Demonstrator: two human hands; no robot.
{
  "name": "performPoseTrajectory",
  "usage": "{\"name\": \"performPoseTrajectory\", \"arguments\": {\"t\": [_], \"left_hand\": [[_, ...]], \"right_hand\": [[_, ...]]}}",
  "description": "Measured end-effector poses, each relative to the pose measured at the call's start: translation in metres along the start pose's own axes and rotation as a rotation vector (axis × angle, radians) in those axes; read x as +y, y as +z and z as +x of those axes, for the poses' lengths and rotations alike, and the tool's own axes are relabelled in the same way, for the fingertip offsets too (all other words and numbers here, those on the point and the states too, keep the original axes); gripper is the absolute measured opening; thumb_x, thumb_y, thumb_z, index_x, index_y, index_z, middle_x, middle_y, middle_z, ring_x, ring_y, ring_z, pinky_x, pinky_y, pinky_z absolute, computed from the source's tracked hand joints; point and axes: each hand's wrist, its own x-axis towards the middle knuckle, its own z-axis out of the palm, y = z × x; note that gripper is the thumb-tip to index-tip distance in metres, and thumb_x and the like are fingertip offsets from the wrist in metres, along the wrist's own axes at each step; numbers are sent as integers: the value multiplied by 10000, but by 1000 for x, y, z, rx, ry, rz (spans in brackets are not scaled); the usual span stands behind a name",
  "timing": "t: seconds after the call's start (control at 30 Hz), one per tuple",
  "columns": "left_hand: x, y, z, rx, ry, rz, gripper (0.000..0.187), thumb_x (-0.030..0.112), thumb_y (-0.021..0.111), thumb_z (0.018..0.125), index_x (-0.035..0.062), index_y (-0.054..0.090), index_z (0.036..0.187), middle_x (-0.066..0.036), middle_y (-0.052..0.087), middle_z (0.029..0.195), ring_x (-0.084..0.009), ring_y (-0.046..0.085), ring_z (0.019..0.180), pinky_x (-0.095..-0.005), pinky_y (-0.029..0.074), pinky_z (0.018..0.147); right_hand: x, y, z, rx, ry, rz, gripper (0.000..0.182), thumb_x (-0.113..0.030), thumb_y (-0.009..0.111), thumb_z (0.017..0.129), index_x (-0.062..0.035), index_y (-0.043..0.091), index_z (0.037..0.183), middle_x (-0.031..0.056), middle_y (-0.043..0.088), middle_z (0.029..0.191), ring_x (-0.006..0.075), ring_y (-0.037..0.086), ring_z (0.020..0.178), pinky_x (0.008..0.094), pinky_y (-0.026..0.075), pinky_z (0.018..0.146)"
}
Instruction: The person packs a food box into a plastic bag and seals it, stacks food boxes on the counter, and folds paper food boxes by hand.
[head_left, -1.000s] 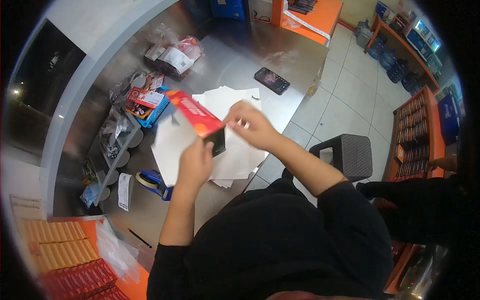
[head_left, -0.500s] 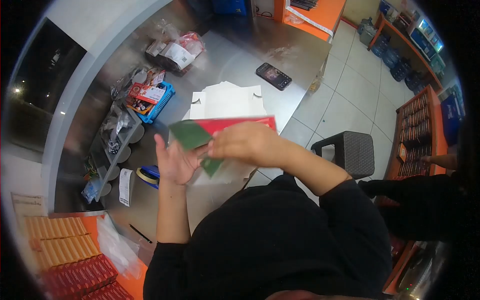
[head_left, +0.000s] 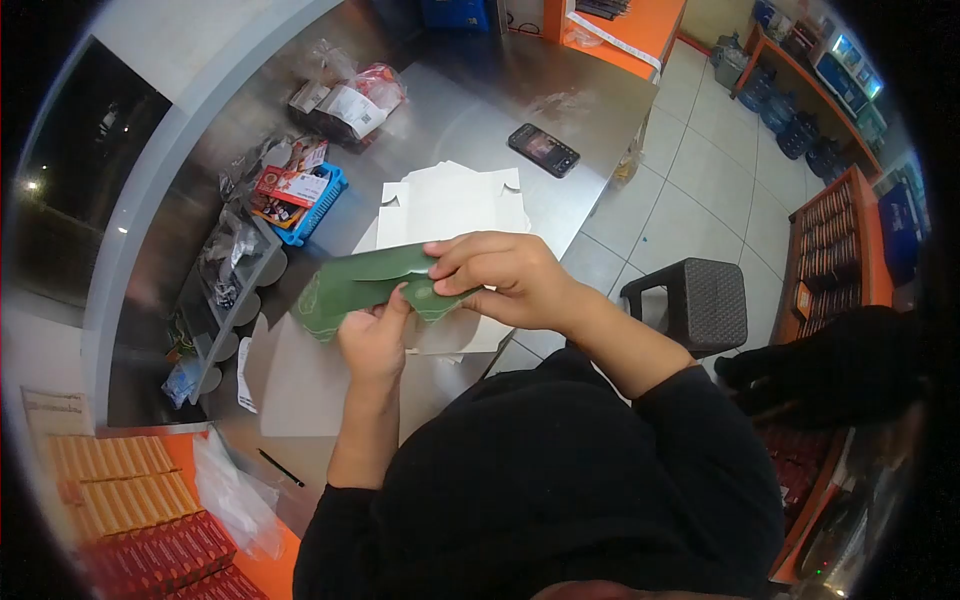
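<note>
Both hands are on a green cardboard box blank with pale line drawings, held over the steel table. My left hand grips its lower edge, thumb up against the green card by a slit. My right hand pinches the right-hand end, fingers curled over a small green flap. A plain greyish panel spreads out below the green part toward the lower left. Behind the hands lies a stack of white cardboard blanks with notched corners, partly covered by the green card.
A phone lies right of the stack. To the left are a blue basket of packets and bagged goods. A pencil and stacked boxes are lower left. A dark stool stands on the floor right.
The cardboard has been turned, its red face out of view and more green showing. My left hand has closed on its edge, and the greyish panel now covers the blue tape dispenser.
</note>
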Motion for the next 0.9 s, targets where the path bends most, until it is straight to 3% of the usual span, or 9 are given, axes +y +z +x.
{"name": "performPoseTrajectory", "arguments": {"t": [0.23,0.37,0.43,0.47,0.63,0.7,0.77,0.83,0.9], "left_hand": [[-22,5,0,-63,13,-17,329,78,605,853,-36,493,1141,-114,569,1089,-182,592,915,-315,512,780],[-24,-6,9,-167,-128,-77,256,60,560,867,-25,517,1104,-123,588,1032,-173,589,906,-300,507,738],[-48,-14,19,-111,65,614,268,106,554,872,-11,506,1108,-127,593,977,-177,588,891,-338,495,688],[-68,-8,17,12,409,873,260,118,541,853,-19,505,1070,-167,603,916,-254,615,833,-381,482,652],[-59,10,7,-229,345,1227,273,129,549,811,-23,508,1033,-206,613,874,-358,612,811,-424,480,677],[-55,18,-3,-167,-140,1302,325,116,559,776,-3,493,1072,-226,612,855,-407,602,781,-444,477,665],[-64,6,-4,-193,-92,1248,391,116,559,781,-3,454,1137,-243,607,805,-417,605,738,-462,477,648],[-77,-7,1,-208,96,992,340,183,596,806,-23,488,1053,-184,629,744,-329,632,782,-371,478,691],[-78,-7,6,-87,-530,701,352,203,594,848,-24,489,1095,-160,636,885,-237,618,859,-319,466,750]], "right_hand": [[18,25,-10,201,-15,-178,244,-14,704,653,-10,649,891,117,641,964,307,605,998,371,497,854],[24,17,-13,-61,77,-320,361,-259,722,674,-33,620,936,114,625,1002,334,582,984,419,445,904],[12,33,-2,41,107,-286,404,-235,719,677,-35,579,999,109,598,1007,311,569,964,398,434,892],[7,44,4,132,37,-363,409,-194,706,679,-36,541,1018,110,573,998,299,557,927,397,429,843],[24,39,6,56,280,-539,171,-98,661,691,-43,565,821,118,586,888,304,558,863,395,437,718],[37,22,15,85,502,-344,89,-59,634,672,-54,591,749,104,577,766,291,548,803,371,443,661],[41,12,18,141,469,-363,93,-35,613,642,-83,621,721,95,559,692,286,534,730,365,441,623],[50,9,11,-37,21,-482,124,-42,620,630,-106,643,733,80,568,685,274,541,704,368,446,636],[53,18,-2,-114,-57,-389,179,-93,640,577,-119,643,754,61,580,699,278,550,728,385,450,670]]}}
